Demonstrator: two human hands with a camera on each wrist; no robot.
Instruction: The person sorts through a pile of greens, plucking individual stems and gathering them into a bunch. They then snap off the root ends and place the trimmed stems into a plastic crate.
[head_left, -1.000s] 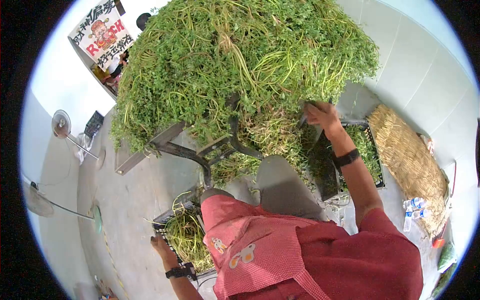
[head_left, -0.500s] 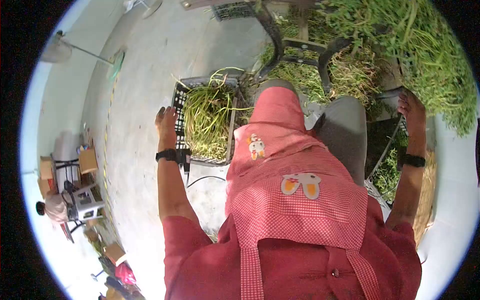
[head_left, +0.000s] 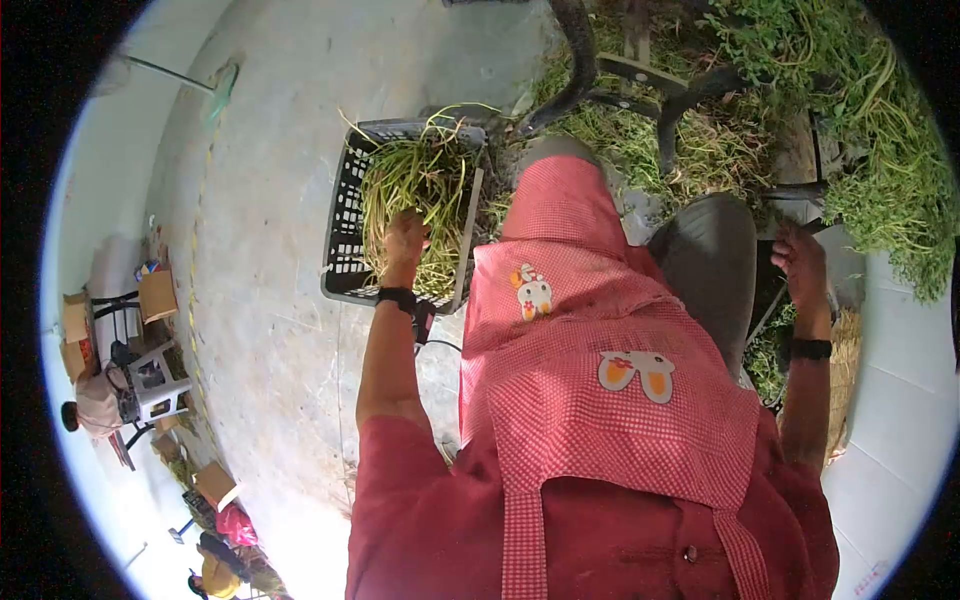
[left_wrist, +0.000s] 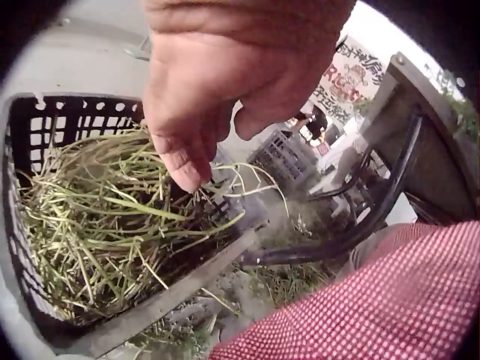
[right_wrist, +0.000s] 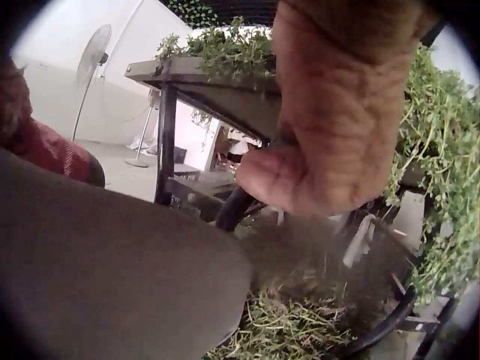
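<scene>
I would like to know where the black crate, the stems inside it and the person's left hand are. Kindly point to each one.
Black crate (head_left: 347, 218): head view, on its slotted wall at picture left.
Stems (left_wrist: 97, 221): left wrist view, middle of the pile.
Left hand (head_left: 404, 240): head view, middle of the hand.

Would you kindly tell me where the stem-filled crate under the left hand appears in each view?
Head: the crate, upper left of centre.
Left wrist: left half, below the left hand.
Right wrist: not in it.
Shared landmark: the red checked apron, visible in all three.
</scene>
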